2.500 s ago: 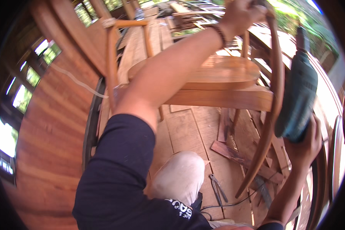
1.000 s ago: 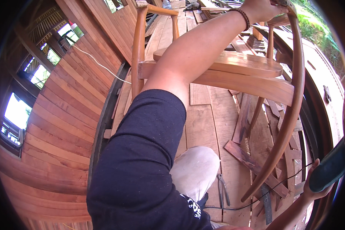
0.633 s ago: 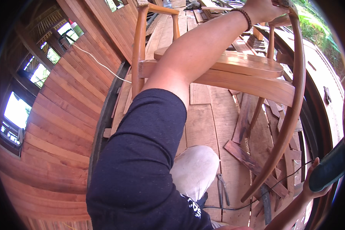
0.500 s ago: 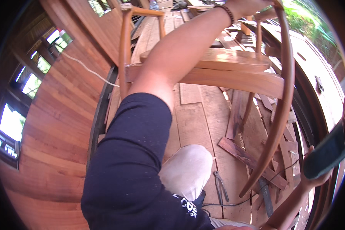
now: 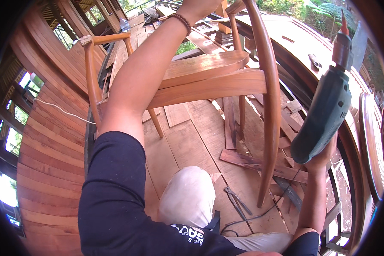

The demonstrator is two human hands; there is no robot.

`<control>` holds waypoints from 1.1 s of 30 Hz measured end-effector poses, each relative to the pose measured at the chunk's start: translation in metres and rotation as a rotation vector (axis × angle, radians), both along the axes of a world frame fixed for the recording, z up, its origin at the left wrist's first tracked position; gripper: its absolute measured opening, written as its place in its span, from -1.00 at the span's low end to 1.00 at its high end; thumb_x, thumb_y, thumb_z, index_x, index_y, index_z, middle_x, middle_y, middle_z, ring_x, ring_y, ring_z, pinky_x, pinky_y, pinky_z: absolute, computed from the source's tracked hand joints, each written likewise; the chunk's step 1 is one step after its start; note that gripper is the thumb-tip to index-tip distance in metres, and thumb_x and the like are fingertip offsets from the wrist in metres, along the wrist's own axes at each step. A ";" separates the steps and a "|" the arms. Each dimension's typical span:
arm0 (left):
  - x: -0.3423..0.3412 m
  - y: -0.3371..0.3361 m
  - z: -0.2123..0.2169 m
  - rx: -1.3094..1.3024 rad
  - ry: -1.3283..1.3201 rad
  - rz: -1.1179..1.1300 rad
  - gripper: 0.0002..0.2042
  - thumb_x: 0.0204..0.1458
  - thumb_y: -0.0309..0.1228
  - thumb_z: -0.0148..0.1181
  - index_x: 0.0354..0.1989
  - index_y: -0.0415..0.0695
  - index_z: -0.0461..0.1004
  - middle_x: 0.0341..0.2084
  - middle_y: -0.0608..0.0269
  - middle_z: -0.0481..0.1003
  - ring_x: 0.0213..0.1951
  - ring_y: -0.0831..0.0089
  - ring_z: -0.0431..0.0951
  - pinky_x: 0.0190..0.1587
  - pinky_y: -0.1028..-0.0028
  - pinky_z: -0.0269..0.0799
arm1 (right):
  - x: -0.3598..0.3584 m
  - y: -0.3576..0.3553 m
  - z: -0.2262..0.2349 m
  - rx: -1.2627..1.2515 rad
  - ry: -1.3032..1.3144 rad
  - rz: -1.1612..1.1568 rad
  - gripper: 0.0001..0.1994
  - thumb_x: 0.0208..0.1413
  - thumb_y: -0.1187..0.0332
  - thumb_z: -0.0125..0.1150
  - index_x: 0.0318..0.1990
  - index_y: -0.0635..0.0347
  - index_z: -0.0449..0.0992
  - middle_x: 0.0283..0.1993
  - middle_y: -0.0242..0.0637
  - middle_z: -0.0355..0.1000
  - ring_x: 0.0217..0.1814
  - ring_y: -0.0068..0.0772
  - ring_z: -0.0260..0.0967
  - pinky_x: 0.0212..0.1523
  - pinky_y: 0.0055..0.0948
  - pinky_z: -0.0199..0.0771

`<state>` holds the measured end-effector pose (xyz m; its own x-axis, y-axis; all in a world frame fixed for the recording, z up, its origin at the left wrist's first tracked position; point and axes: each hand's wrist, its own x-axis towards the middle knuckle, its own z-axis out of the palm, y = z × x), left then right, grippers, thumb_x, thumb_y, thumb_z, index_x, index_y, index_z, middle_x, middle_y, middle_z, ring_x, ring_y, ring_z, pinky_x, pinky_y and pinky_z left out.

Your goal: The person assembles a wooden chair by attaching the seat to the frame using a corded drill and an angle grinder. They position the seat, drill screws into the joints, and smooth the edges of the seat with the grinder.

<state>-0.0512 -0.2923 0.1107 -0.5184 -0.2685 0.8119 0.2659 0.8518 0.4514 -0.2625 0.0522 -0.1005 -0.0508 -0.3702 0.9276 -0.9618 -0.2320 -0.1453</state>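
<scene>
left hand (image 5: pixel 200 5) grips wooden chair (image 5: pixel 209 81) top (fingers cropped) | right hand (image 5: pixel 322 158) clutches green drill (image 5: pixel 324 115) — raised, bit clear of wood; drilling not begun

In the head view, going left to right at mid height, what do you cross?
White cord on the plank wall → chair leg → left forearm → curved chair back rail → green power drill in the right hand.

Left arm (image 5: pixel 136 81) outstretched upward; right hand (image 5: pixel 322 155) raised, grip closed.
</scene>
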 end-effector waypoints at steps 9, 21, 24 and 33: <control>0.001 0.001 -0.006 0.013 0.023 0.009 -0.74 0.13 -0.59 0.19 -0.01 -0.31 0.42 -0.15 0.20 0.56 -0.07 0.49 0.55 0.01 0.50 0.46 | 0.027 -0.014 -0.070 0.359 -0.744 0.428 -0.52 -0.26 0.45 0.16 -0.04 0.32 0.42 -0.16 -0.27 0.41 -0.15 -0.33 0.39 -0.04 -0.37 0.41; 0.003 0.002 -0.009 -0.013 0.043 0.112 -0.70 0.13 -0.65 0.02 0.05 -0.30 0.41 -0.15 0.21 0.56 -0.08 0.51 0.56 -0.04 0.55 0.47 | 0.039 -0.079 -0.068 0.217 -1.397 0.920 -0.34 -0.26 0.37 0.16 0.15 0.34 0.30 -0.06 -0.17 0.44 -0.10 -0.31 0.46 -0.06 -0.39 0.49; 0.004 0.002 -0.008 0.016 0.028 0.137 -0.71 0.14 -0.63 0.03 0.05 -0.30 0.41 -0.15 0.20 0.56 -0.09 0.51 0.56 -0.04 0.54 0.47 | 0.043 -0.061 -0.037 0.125 -1.334 0.859 -0.42 -0.28 0.38 0.15 0.04 0.38 0.38 -0.21 -0.17 0.46 -0.28 -0.37 0.45 -0.22 -0.40 0.48; 0.001 0.008 -0.008 0.094 0.034 0.029 -0.63 0.07 -0.71 -0.16 0.06 -0.31 0.40 -0.12 0.16 0.55 -0.08 0.45 0.56 0.02 0.49 0.47 | 0.055 0.029 -0.001 -0.033 -1.271 0.859 -0.23 -0.13 0.22 0.40 0.17 0.54 0.22 -0.16 0.19 0.44 -0.36 -0.13 0.50 -0.38 -0.31 0.53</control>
<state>-0.0505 -0.2846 0.1030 -0.4821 -0.3585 0.7994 0.2581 0.8138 0.5206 -0.2078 0.0814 -0.1013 -0.5796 -0.6823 0.4456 0.2122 -0.6543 -0.7259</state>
